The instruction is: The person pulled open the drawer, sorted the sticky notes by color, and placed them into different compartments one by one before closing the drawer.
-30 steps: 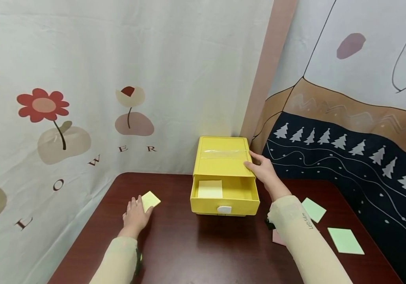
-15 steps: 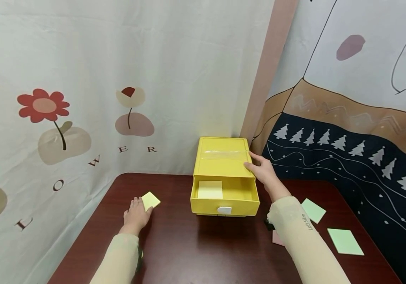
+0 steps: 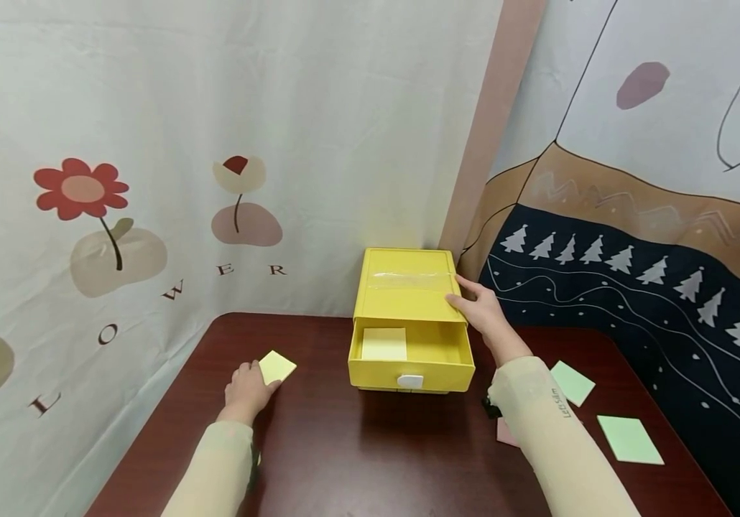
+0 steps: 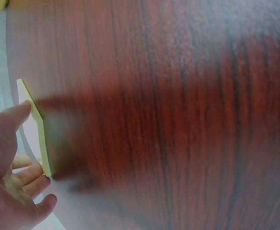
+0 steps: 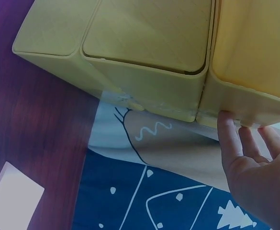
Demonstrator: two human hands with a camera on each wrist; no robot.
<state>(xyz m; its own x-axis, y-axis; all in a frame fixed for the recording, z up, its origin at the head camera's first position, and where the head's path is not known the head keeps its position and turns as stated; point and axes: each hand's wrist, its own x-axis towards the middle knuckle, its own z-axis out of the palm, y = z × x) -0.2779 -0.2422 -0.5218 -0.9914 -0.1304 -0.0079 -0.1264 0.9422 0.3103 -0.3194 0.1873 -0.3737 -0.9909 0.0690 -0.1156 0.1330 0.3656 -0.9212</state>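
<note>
**The left grip (image 3: 245, 393) tightened on a yellow pad (image 3: 277, 366)**

Over the last second, the fingers of the left grip drew in from a looser spread, while the pad at their tips scarcely shifted. The thumb lay at the pad's near edge and the fingertips at another, so that the pad was pinched; whether it had cleared the counter (image 3: 318, 459) could not be told. The change was read as a hold being secured, with carrying the pad not yet begun.

The right grip (image 3: 483, 312) stayed in place, spread and fairly straight, its thumb at the top edge of a yellow box (image 3: 409, 294) and its fingers against the side; it enclosed nothing. Below and to the left of this grip, the drawer (image 3: 370, 375) stood open with a pale pad (image 3: 384, 345) inside. Nearer the person than the same grip, two green pads (image 3: 573, 383) (image 3: 630, 439) and a partly hidden pink pad (image 3: 506, 432) lay beside the sleeve.
</note>
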